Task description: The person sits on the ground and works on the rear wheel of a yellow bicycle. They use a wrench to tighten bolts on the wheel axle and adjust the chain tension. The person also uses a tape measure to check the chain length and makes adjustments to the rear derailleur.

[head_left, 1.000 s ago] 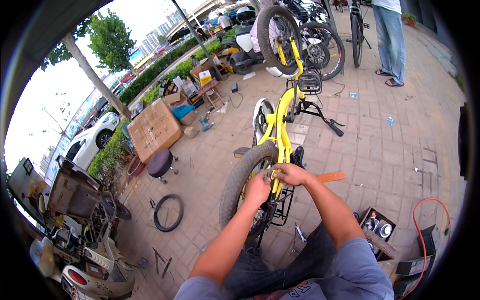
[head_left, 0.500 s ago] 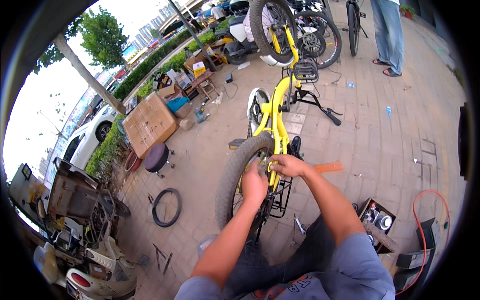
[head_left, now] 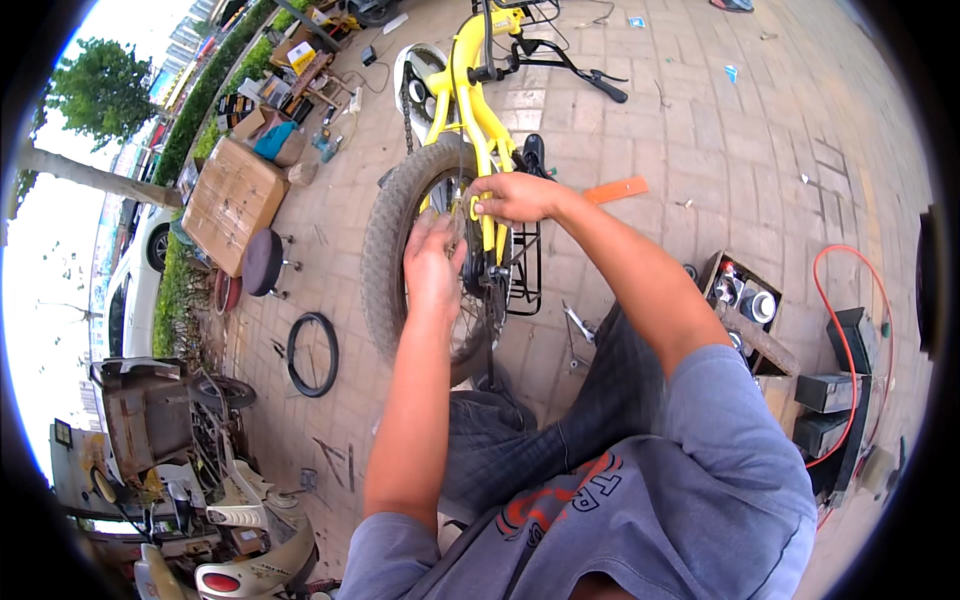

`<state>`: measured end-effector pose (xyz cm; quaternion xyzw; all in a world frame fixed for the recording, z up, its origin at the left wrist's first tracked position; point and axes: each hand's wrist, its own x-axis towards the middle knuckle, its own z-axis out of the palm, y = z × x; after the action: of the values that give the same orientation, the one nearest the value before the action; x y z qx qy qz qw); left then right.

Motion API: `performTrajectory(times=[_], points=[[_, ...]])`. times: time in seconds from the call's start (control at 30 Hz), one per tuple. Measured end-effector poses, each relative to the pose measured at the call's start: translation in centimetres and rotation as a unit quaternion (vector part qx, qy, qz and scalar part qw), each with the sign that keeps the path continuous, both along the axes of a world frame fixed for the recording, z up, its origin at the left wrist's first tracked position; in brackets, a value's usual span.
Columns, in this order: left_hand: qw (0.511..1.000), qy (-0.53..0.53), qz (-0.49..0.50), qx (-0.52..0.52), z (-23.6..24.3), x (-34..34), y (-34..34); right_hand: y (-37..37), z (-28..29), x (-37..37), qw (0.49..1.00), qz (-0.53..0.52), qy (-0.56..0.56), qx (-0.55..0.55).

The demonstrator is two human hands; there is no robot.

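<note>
A yellow bicycle (head_left: 467,60) stands upside down in front of me, its thick knobby tyre (head_left: 383,225) nearest to me. My left hand (head_left: 433,265) reaches over the spokes beside the tyre, fingers bent together; what they hold, if anything, is too small to make out. Just to its right, my right hand (head_left: 515,198) comes in from the side, thumb and fingers closed at a small rounded yellow part (head_left: 474,208) by the frame tubes. The fingertips of both hands are close together. Below them are a black carrier rack (head_left: 527,270) and the wheel's hub area.
An open-ended wrench (head_left: 577,323) lies on the paving right of the wheel. Further right are a toolbox (head_left: 718,285) and a red hose (head_left: 847,345). On the left lie a loose black tyre (head_left: 333,355), a round stool (head_left: 262,262) and a large carton (head_left: 240,195).
My view has tilted down and shifted, so the bicycle sits higher and further left in the picture. Both hands stay at the wheel; the left fingers have moved slightly on the spokes.
</note>
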<state>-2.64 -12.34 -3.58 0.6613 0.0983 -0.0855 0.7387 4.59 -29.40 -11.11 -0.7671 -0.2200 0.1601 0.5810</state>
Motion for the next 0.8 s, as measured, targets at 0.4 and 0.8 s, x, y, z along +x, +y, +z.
performTrajectory(times=[0.4,0.8], points=[[0.908,-0.125,-0.049,0.396,-3.6,-1.0,3.5,0.4,0.2,0.0,1.000,-0.002,0.017,0.007],[0.859,-0.237,-0.022,0.454,-3.8,-0.8,2.0,-0.1,0.2,0.0,1.000,0.005,0.022,0.015]])
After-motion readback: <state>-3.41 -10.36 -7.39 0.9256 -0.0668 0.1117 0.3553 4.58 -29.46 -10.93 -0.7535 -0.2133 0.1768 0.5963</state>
